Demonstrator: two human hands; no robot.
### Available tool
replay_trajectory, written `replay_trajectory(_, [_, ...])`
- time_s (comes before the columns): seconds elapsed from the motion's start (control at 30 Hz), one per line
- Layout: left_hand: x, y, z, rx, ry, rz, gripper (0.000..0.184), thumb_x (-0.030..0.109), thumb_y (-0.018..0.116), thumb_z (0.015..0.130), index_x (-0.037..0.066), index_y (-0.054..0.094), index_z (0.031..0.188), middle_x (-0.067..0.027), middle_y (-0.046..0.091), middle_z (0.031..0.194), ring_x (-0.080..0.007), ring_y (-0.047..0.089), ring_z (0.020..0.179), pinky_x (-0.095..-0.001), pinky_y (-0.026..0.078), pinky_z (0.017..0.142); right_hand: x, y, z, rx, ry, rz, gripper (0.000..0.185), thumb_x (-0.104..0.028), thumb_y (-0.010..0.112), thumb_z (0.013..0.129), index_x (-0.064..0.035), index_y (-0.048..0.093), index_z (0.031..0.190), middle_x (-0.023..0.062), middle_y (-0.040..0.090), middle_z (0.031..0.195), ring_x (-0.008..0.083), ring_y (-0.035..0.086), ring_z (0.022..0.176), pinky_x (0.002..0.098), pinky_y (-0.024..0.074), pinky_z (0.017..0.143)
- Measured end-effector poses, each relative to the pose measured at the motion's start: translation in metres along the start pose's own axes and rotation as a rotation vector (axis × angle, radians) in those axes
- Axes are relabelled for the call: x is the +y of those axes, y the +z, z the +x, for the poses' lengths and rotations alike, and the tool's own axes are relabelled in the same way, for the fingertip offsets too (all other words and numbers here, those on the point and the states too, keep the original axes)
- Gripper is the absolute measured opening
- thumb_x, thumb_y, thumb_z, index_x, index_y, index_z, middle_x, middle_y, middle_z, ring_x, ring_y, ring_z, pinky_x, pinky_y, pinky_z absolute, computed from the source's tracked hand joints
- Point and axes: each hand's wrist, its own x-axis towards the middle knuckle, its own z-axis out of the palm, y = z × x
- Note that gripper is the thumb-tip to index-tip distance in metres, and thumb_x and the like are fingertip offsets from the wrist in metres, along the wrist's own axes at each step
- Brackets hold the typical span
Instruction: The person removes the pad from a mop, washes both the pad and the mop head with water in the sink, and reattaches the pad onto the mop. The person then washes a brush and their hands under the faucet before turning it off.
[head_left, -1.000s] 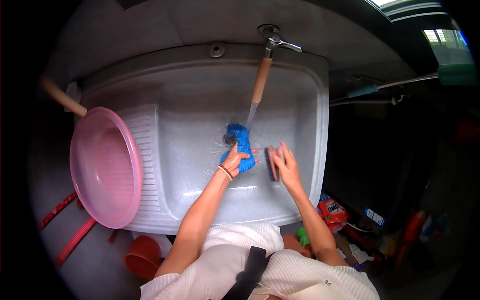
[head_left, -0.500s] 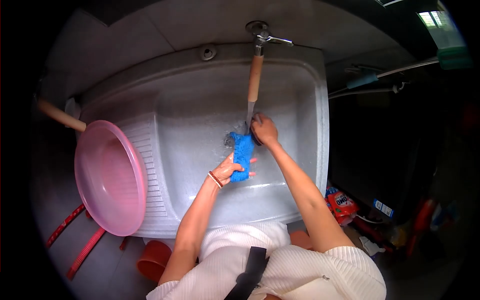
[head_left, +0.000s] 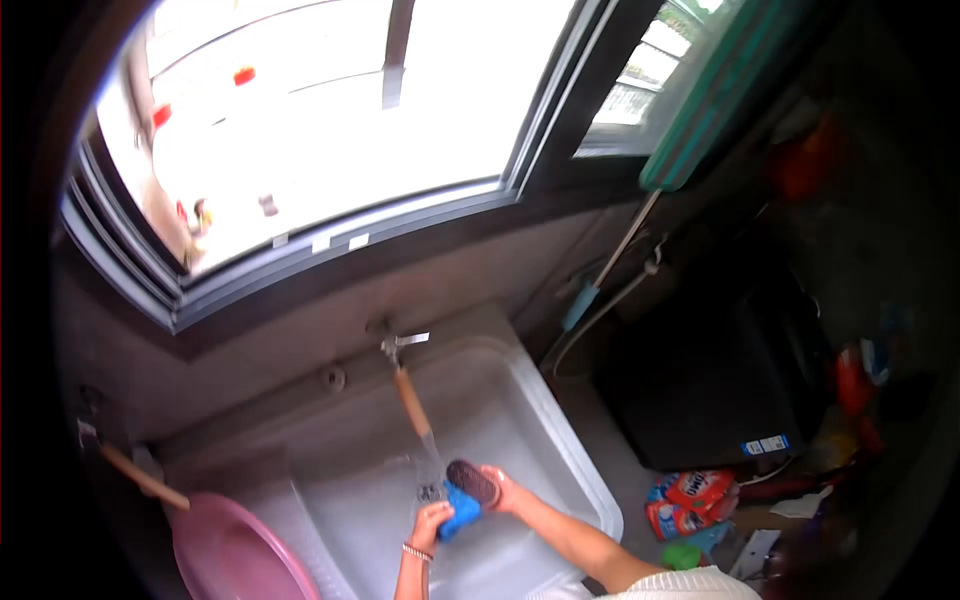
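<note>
My left hand (head_left: 430,522) is closed on a wet, crumpled blue cloth (head_left: 460,512) low over the sink (head_left: 365,510). Gripped in my right hand (head_left: 503,490) is an oval scrub brush (head_left: 473,482), its dark face turned upward, close above the cloth. Part of the cloth is hidden behind the brush and my fingers. Water runs from the tan hose (head_left: 410,402) on the tap (head_left: 391,346), falling just left of the brush near the drain (head_left: 430,492).
A pink basin (head_left: 235,545) rests at the sink's left side, below a second tan hose (head_left: 145,475). To the right stand a black bin-like box (head_left: 710,380) and red detergent bags (head_left: 690,500). A green-headed mop (head_left: 705,110) leans near the bright window (head_left: 350,120).
My view has swung up, bringing the window in and moving the sink lower. The brush, earlier beside the water and mostly covered by my right hand, now shows its dark face over the cloth.
</note>
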Motion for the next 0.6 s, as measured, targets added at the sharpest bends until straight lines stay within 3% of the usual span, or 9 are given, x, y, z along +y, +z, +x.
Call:
replay_trajectory(0.03, [0.012, 0.008, -0.009, -0.042, -0.042, -0.042, 0.022, 0.022, 0.062, 0.081, 0.004, 0.059, 0.093, -0.0016, 0.061, 0.085, -0.0137, 0.059, 0.077, -0.0267, 0.048, 0.069, 0.001, 0.011, -0.005, 0.057, -0.031, -0.044, 0.044, -0.033, 0.042, 0.084, -0.0057, 0.054, 0.116, 0.0113, 0.058, 0.115, 0.0241, 0.056, 0.105, 0.0415, 0.0411, 0.094])
replay_trajectory(0.13, [0.02, 0.019, -0.001, -0.039, -0.126, -0.371, 0.032, 0.025, 0.062, 0.082, 0.004, 0.053, 0.103, -0.0065, 0.06, 0.092, -0.018, 0.06, 0.082, -0.0347, 0.052, 0.074, -0.01, 0.03, 0.005, -0.128, 0.023, -0.13, 0.043, -0.034, 0.043, 0.083, -0.0037, 0.057, 0.11, 0.0124, 0.061, 0.106, 0.0238, 0.059, 0.096, 0.0384, 0.0448, 0.09])
replay_trajectory(0.23, [0.012, 0.015, 0.007, -0.063, -0.034, -0.277, 0.043, 0.018, 0.064, 0.079, 0.002, 0.045, 0.115, -0.0084, 0.057, 0.1, -0.0205, 0.06, 0.083, -0.0378, 0.052, 0.076, -0.011, 0.054, 0.007, -0.132, -0.057, -0.245, 0.04, -0.039, 0.047, 0.083, -0.0043, 0.06, 0.099, 0.0073, 0.065, 0.089, 0.0188, 0.062, 0.078, 0.0337, 0.051, 0.076])
replay_trajectory(0.27, [0.015, 0.014, 0.005, 0.016, -0.052, -0.292, 0.057, 0.008, 0.068, 0.072, 0.005, 0.04, 0.121, -0.0091, 0.054, 0.104, -0.0231, 0.059, 0.089, -0.0393, 0.051, 0.078, -0.015, 0.044, 0.021, -0.096, -0.086, -0.306, 0.038, -0.039, 0.046, 0.083, -0.0088, 0.06, 0.1, 0.0073, 0.065, 0.089, 0.0184, 0.062, 0.075, 0.0327, 0.0517, 0.071])
replay_trajectory(0.33, [0.023, 0.016, 0.001, 0.087, 0.08, -0.279, 0.065, 0.002, 0.069, 0.068, 0.007, 0.037, 0.124, -0.0098, 0.053, 0.107, -0.0251, 0.057, 0.094, -0.0402, 0.05, 0.081, -0.02, 0.078, -0.001, 0.121, -0.246, -0.786, 0.042, -0.036, 0.048, 0.082, -0.008, 0.054, 0.113, 0.0084, 0.064, 0.087, 0.019, 0.061, 0.076, 0.0329, 0.0501, 0.071])
replay_trajectory(0.4, [0.027, 0.013, 0.002, 0.125, 0.143, -0.285, 0.079, -0.008, 0.069, 0.059, 0.01, 0.034, 0.127, -0.0111, 0.05, 0.112, -0.028, 0.052, 0.103, -0.0413, 0.048, 0.087, -0.014, 0.073, 0.003, 0.266, -0.706, -1.345, 0.052, -0.036, 0.048, 0.083, -0.0115, 0.044, 0.128, 0.0115, 0.06, 0.088, 0.0241, 0.06, 0.081, 0.035, 0.0476, 0.073])
replay_trajectory(0.5, [0.026, 0.007, 0.007, 0.076, 0.209, -0.232, 0.08, -0.012, 0.069, 0.053, 0.009, 0.039, 0.125, -0.0091, 0.051, 0.113, -0.0253, 0.053, 0.103, -0.0371, 0.047, 0.089, 0.011, 0.113, -0.036, 0.232, -0.85, -1.931, 0.053, -0.038, 0.046, 0.084, -0.015, 0.04, 0.131, 0.0145, 0.054, 0.095, 0.0295, 0.056, 0.09, 0.0375, 0.0458, 0.077])
replay_trajectory(0.57, [0.018, 0.0, 0.027, 0.03, -0.007, -0.31, 0.085, -0.011, 0.065, 0.051, 0.011, 0.038, 0.128, -0.0064, 0.049, 0.117, -0.0233, 0.05, 0.108, -0.0337, 0.047, 0.089, 0.033, 0.125, -0.04, 0.152, -0.797, -1.976, 0.052, -0.042, 0.048, 0.082, -0.0237, 0.04, 0.131, 0.0151, 0.05, 0.102, 0.0341, 0.053, 0.095, 0.0432, 0.0447, 0.08])
replay_trajectory(0.6, [0.016, 0.003, 0.02, 0.003, 0.037, -0.275, 0.084, -0.011, 0.064, 0.051, 0.011, 0.037, 0.128, -0.0062, 0.048, 0.117, -0.023, 0.049, 0.109, -0.0333, 0.047, 0.087, 0.031, 0.125, -0.034, 0.197, -0.779, -1.957, 0.052, -0.043, 0.048, 0.082, -0.0235, 0.041, 0.13, 0.0156, 0.051, 0.102, 0.0347, 0.054, 0.094, 0.0439, 0.0451, 0.079])
